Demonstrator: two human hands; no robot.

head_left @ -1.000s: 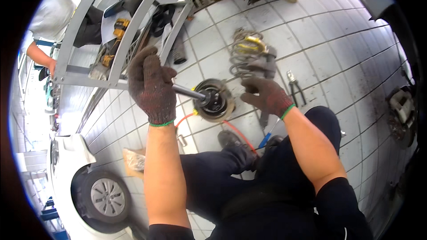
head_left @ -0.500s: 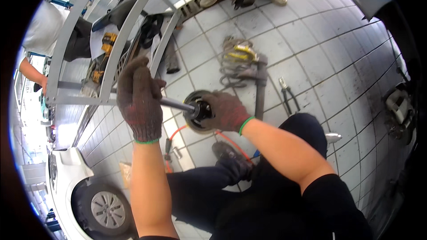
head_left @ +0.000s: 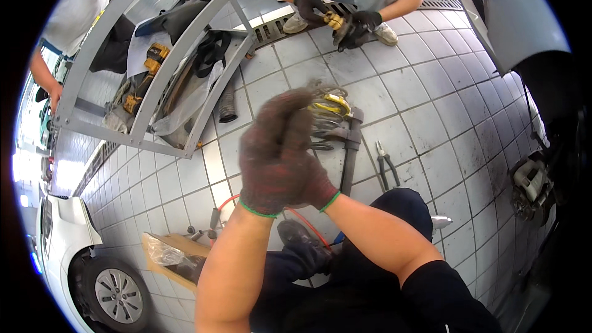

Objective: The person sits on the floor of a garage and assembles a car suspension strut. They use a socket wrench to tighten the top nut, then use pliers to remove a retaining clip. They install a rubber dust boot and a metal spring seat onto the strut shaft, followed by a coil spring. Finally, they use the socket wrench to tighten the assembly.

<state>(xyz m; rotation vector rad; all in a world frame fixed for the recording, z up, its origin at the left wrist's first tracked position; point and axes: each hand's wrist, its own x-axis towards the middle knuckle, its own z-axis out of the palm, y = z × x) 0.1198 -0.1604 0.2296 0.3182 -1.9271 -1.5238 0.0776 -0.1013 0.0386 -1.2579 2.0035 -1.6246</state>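
My left hand [head_left: 274,148], in a dark knitted glove with a green cuff, is blurred, its fingers stretched upward. It lies in front of my right hand [head_left: 319,185], gloved the same way, whose fingers are hidden behind it. The dark round part and grey rod seen earlier are out of sight, so what the hands touch cannot be made out. Just beyond them on the floor lies a coil spring [head_left: 325,124] with a yellow piece on it, against a long grey bar tool [head_left: 353,142]. Pliers [head_left: 387,163] with dark handles lie to its right.
A grey metal frame cart [head_left: 145,129] at left holds a yellow-black power tool [head_left: 151,65]. Another person squats ahead, holding a yellow-black object [head_left: 339,24]. An orange hose [head_left: 311,228] and a cardboard box [head_left: 176,243] are near my legs. Car parts flank both sides.
My left hand has swung right, across the rod and in front of my right hand. The rod and round part have gone from sight. The view has shifted, showing more of the squatting person.
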